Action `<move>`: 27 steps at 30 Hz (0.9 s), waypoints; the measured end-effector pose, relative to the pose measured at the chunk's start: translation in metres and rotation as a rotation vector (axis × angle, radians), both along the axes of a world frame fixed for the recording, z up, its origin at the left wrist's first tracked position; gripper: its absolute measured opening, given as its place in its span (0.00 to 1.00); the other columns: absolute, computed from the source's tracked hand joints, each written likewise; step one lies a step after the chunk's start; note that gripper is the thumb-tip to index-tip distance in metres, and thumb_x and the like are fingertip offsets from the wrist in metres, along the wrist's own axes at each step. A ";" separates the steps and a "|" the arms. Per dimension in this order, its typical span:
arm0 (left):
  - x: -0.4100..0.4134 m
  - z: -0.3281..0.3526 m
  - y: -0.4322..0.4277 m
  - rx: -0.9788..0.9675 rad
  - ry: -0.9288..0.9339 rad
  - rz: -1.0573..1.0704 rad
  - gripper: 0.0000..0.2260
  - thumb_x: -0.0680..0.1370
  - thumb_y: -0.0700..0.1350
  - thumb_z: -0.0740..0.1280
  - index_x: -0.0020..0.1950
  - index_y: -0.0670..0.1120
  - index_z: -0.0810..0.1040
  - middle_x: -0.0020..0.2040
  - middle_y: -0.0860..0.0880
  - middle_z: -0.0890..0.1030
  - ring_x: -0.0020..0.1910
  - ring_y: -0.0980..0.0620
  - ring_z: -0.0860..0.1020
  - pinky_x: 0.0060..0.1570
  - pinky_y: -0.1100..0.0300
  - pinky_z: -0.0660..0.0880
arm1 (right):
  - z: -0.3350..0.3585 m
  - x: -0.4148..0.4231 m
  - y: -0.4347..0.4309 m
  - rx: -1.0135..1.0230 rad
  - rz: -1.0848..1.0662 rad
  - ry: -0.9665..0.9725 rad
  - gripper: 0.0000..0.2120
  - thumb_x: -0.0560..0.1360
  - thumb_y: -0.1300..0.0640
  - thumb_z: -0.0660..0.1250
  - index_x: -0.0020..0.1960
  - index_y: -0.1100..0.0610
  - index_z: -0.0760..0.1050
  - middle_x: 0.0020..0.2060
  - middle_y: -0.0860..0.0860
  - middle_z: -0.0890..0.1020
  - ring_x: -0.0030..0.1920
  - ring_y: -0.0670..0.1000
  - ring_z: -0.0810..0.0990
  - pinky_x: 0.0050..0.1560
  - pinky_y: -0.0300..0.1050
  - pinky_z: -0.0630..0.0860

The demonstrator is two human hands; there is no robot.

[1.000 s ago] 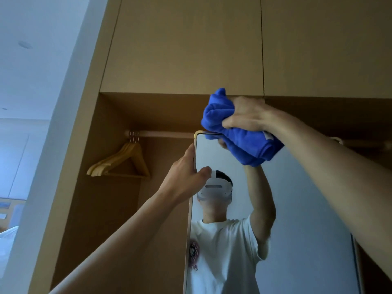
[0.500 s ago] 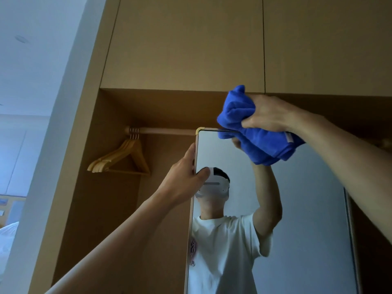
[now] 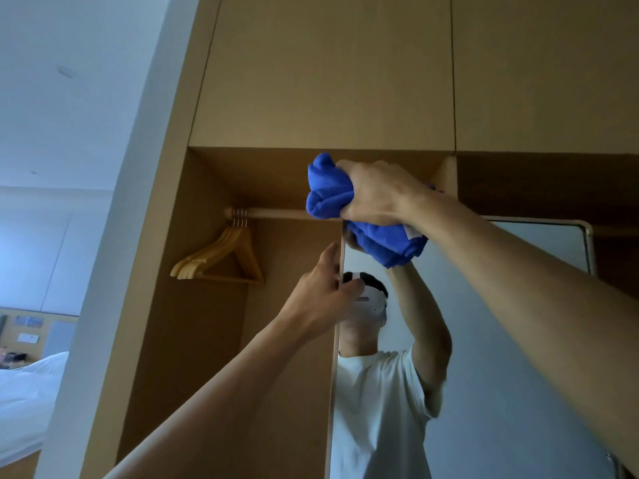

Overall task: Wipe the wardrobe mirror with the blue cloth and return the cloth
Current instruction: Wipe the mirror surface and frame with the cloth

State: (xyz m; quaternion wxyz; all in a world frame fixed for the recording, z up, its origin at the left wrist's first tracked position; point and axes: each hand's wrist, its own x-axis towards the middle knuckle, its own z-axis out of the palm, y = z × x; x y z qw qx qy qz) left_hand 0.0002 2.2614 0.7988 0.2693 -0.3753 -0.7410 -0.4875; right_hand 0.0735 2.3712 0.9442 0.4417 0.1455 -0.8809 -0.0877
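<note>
Head view: right hand (image 3: 375, 193) clenches bunched blue cloth (image 3: 328, 191) at mirror (image 3: 501, 340) top corner, left hand (image 3: 323, 299) grips mirror's edge.

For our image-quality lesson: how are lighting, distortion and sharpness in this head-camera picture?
Head view: dim, bluish light; wide-angle perspective slants the wardrobe edges; the blue cloth in the right hand is sharp; the mirror, gripped by the left hand, shows a clear reflection without glare.

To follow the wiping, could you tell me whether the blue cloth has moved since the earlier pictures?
Yes. The cloth has slid left: it was right of the top-left corner of the mirror, now covers it.
</note>
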 end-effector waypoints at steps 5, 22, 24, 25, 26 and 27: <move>-0.013 -0.013 -0.007 0.331 -0.266 -0.336 0.33 0.76 0.55 0.61 0.82 0.58 0.57 0.57 0.42 0.85 0.52 0.45 0.85 0.55 0.47 0.81 | -0.018 0.004 0.009 0.258 -0.028 0.060 0.16 0.71 0.60 0.66 0.55 0.47 0.70 0.46 0.46 0.78 0.51 0.54 0.77 0.51 0.56 0.74; 0.001 0.040 -0.033 0.357 -0.042 -0.263 0.25 0.80 0.66 0.63 0.71 0.52 0.76 0.58 0.50 0.86 0.56 0.52 0.85 0.58 0.55 0.80 | 0.000 -0.006 -0.004 0.752 -0.071 0.484 0.24 0.74 0.61 0.68 0.68 0.47 0.73 0.71 0.54 0.71 0.71 0.63 0.65 0.76 0.61 0.57; -0.002 0.036 -0.032 0.404 -0.114 -0.270 0.22 0.79 0.60 0.68 0.68 0.49 0.77 0.57 0.48 0.86 0.53 0.51 0.86 0.53 0.57 0.81 | 0.000 -0.007 -0.004 0.705 -0.084 0.507 0.28 0.73 0.57 0.71 0.71 0.46 0.69 0.74 0.54 0.67 0.72 0.63 0.64 0.77 0.61 0.56; -0.004 0.035 -0.032 0.433 -0.158 -0.276 0.20 0.79 0.57 0.70 0.67 0.48 0.78 0.55 0.47 0.87 0.50 0.52 0.86 0.48 0.59 0.82 | -0.001 -0.008 -0.003 0.689 -0.081 0.499 0.30 0.73 0.56 0.71 0.73 0.45 0.68 0.75 0.55 0.66 0.72 0.63 0.64 0.77 0.61 0.56; -0.005 0.036 -0.033 0.444 -0.196 -0.270 0.18 0.79 0.53 0.72 0.65 0.46 0.78 0.54 0.46 0.87 0.48 0.52 0.87 0.44 0.60 0.82 | -0.003 -0.009 -0.002 0.682 -0.072 0.487 0.31 0.74 0.55 0.71 0.74 0.45 0.67 0.75 0.55 0.66 0.72 0.63 0.64 0.77 0.61 0.56; -0.005 0.037 -0.035 0.436 -0.232 -0.255 0.16 0.78 0.50 0.73 0.63 0.45 0.78 0.53 0.45 0.87 0.47 0.51 0.87 0.43 0.60 0.82 | -0.005 -0.011 0.000 0.673 -0.063 0.469 0.33 0.74 0.54 0.72 0.76 0.44 0.65 0.76 0.56 0.65 0.72 0.63 0.64 0.77 0.61 0.55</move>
